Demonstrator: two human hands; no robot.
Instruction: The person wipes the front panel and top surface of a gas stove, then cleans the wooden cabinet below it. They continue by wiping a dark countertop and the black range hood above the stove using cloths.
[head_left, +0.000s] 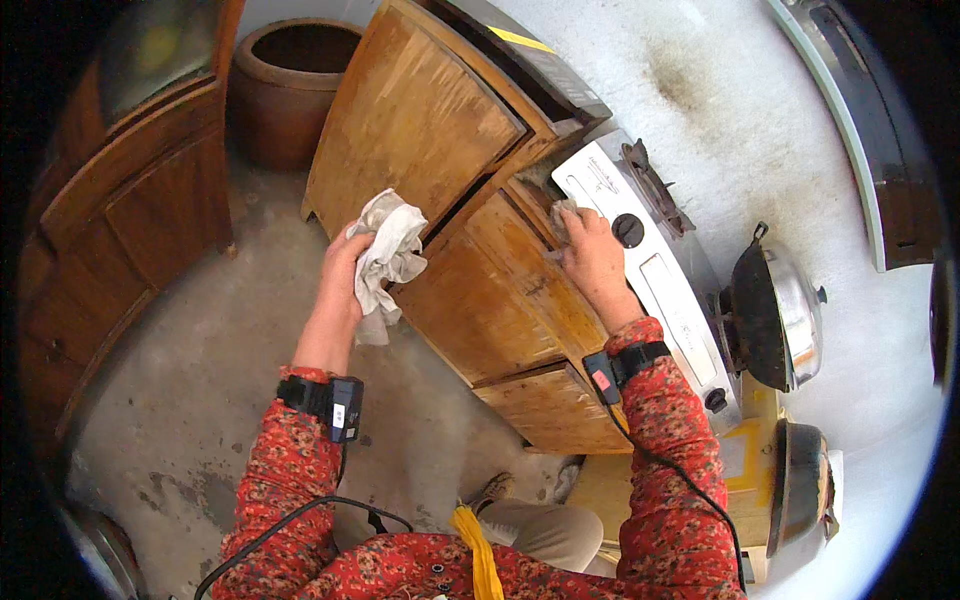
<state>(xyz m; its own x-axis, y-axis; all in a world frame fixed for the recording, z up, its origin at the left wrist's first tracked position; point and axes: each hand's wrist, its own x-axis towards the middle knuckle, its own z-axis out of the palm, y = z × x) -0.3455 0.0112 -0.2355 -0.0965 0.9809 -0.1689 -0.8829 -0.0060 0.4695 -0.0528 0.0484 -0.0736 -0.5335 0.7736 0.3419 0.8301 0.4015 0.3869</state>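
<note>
My left hand (343, 264) is closed around a crumpled, off-white cloth (391, 238), whose loose end hangs down over the floor. The cloth is in front of a worn wooden cabinet (480, 307). At the cabinet's upper edge, my right hand (598, 259) presses a small greyish wad (562, 214), perhaps a rag or scouring pad, mostly hidden under the fingers. That hand is right beside the white front panel of a gas stove (679, 330), near its black knob (628, 230).
A lidded wok (761, 315) sits on the stove's near burner; the far burner grate (656, 187) is bare. A dark basin (802, 480) stands nearer me. Beyond the cabinet is a brown clay jar (281, 112). Wooden furniture (150, 202) lines the left. A range hood (847, 127) hangs on the wall.
</note>
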